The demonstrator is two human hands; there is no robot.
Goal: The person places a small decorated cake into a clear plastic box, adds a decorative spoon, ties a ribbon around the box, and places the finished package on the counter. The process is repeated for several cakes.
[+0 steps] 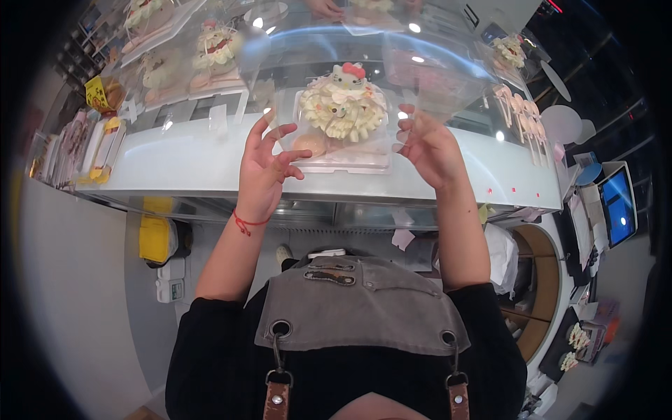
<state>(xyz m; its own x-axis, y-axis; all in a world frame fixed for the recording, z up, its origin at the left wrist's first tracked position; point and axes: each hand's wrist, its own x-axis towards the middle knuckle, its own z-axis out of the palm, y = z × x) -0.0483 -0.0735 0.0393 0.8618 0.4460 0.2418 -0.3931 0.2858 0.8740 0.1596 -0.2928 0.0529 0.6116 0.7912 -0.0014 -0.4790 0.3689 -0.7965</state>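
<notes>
A cream-piped cake (344,110) with a white cat-head figure (349,77) and red bow on top stands on a white square cake base (367,159). In front of it on the base lies a pale round plate-like piece (310,144). Over and around the cake is a clear plastic cover (401,79), whose edges are hard to make out. My left hand (270,157), fingers spread, grips the cover's left side. My right hand (428,144) holds its right side with bent fingers. Neither hand touches the cream.
Similar boxed cakes (216,52) stand at the back left. Wrapped packages (102,149) fill the counter's left end; spoon-and-fork sets (525,123) lie at right. The white counter (184,163) ends in a front edge before me. A lit screen (617,205) stands far right. Another person's hand (324,9) shows beyond.
</notes>
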